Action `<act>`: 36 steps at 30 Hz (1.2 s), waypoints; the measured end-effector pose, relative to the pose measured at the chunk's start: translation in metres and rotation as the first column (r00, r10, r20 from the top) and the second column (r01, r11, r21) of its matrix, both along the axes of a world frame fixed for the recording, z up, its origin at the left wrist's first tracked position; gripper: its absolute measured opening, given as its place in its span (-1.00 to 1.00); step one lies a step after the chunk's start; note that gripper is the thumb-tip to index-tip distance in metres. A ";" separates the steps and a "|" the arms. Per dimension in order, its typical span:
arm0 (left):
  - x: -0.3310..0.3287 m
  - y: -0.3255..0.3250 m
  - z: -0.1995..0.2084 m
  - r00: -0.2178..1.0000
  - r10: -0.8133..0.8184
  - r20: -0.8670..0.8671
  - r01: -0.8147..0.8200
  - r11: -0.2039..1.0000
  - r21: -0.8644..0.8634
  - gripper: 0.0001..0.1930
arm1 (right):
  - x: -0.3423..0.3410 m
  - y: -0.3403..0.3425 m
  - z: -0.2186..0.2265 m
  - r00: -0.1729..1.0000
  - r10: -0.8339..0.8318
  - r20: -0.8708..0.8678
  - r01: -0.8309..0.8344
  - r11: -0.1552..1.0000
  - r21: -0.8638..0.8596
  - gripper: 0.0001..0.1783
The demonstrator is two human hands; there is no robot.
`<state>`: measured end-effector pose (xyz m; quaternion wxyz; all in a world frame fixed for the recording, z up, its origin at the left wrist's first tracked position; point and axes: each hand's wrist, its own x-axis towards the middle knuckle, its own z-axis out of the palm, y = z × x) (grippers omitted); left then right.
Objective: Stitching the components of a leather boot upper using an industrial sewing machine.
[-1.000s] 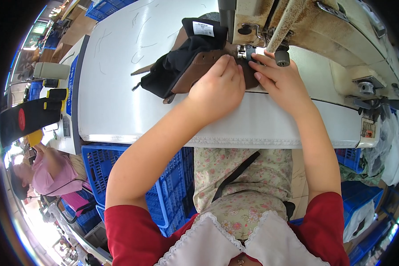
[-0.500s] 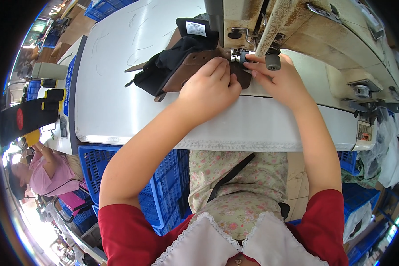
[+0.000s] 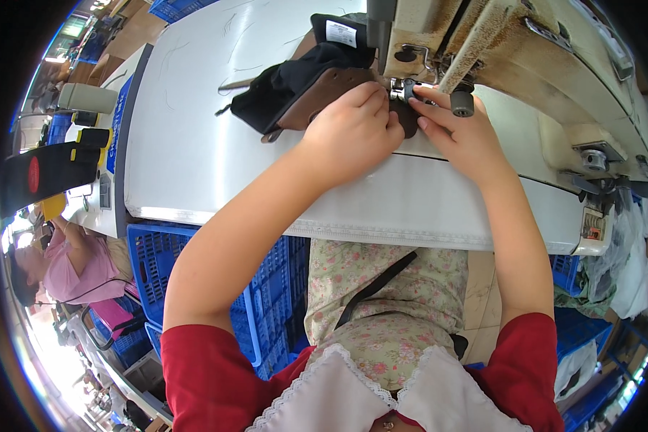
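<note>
A brown leather-like piece (image 3: 304, 106) with small holes along its edge is joined to black cloth (image 3: 284, 79) bearing a white label (image 3: 340, 33). It lies on the white bed of a sewing machine (image 3: 497, 57), its rounded brown end beside the presser foot (image 3: 403, 90). My left hand (image 3: 356, 129) is closed over the brown piece, fingers together and thumb bent in. From the other side, my right hand (image 3: 464, 129) reaches to the foot with fingers stretched out, fingertips close to the foot and the brown end. The needle's point cannot be made out.
The machine's head and a dark round knob (image 3: 462, 103) stand close above my right hand. Loose threads lie on the white tabletop (image 3: 187, 144). Blue crates (image 3: 158, 252) stand below its front edge. A person in pink (image 3: 83, 266) sits at the left.
The brown-and-black piece has turned slightly clockwise at the foot, its left end swinging farther away. My left hand has moved along with it. The whole view has shifted a little.
</note>
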<state>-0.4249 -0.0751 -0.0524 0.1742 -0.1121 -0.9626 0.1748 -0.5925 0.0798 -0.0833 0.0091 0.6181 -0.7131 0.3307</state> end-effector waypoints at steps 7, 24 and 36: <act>-0.001 -0.013 0.006 0.998 0.000 0.059 0.001 1.000 -0.027 -0.75 | 0.002 -0.005 0.000 0.999 -0.026 -0.041 0.027 1.000 0.009 -0.69; -0.002 -0.029 0.004 0.995 -0.094 0.023 0.090 0.987 0.135 -0.72 | -0.008 -0.010 0.001 0.998 -0.022 -0.058 0.024 0.999 0.032 -0.70; 0.004 -0.022 0.004 1.000 0.010 0.029 -0.013 0.994 0.108 -0.70 | -0.021 -0.013 -0.004 0.986 0.148 -0.077 -0.149 0.989 -0.014 -0.71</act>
